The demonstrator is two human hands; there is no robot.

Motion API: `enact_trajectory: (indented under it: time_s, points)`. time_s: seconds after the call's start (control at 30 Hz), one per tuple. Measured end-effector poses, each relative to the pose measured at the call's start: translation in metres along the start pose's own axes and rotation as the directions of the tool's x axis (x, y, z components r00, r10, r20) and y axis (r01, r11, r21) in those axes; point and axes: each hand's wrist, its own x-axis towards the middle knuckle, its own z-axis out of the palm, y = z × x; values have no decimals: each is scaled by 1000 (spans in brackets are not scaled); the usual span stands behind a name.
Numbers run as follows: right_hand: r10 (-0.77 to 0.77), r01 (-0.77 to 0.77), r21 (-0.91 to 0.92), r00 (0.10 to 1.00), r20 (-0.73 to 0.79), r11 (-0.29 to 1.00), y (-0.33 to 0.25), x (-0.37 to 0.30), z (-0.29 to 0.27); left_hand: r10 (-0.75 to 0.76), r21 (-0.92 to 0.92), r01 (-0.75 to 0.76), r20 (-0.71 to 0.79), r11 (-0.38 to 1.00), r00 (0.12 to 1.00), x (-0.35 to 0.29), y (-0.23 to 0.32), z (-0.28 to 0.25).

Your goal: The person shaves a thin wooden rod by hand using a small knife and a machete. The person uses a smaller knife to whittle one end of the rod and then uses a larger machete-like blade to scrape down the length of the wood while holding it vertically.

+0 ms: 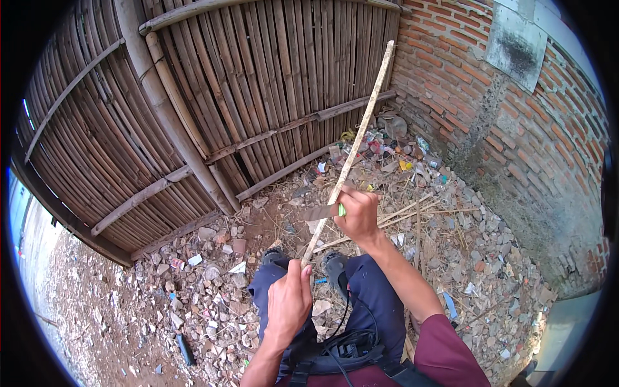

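Maroon sleeve (448, 355) nearest us, leading up to the right hand (358, 214), fingers curled tight round the green handle of a knife (318, 213)! Its blade crosses the pale strip (363, 132), which slants upward in front of the slatted fence (271, 77). And down low, the left hand (288, 302) pinches the strip's near end between thumb and fingers, presumably to anchor it, leaving the length above clear for the blade.
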Motion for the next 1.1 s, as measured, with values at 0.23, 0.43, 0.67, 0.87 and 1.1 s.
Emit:
enact_trajectory:
  time_s: [0.23,0.43,0.67,0.87,1.1]
  points:
    - [117,-117,-11,992,51,993,-2,-9,12,38,-102,-34,40,994,998,9,-7,3]
    - [114,-114,-7,993,42,994,-13,2,8,-5,27,4,22,1000,1000,-4,-3,7]
    - [145,-141,-104,989,27,984,-11,10,8,12,111,-9,-25,994,1000,-2,1,1]
    - [117,-126,-169,991,-61,978,11,12,31,18,137,-8,-68,991,998,-3,-2,-5]
    - [334,-400,-296,909,-249,867,109,53,-3,-97,32,95,78,995,992,-60,-30,-6]
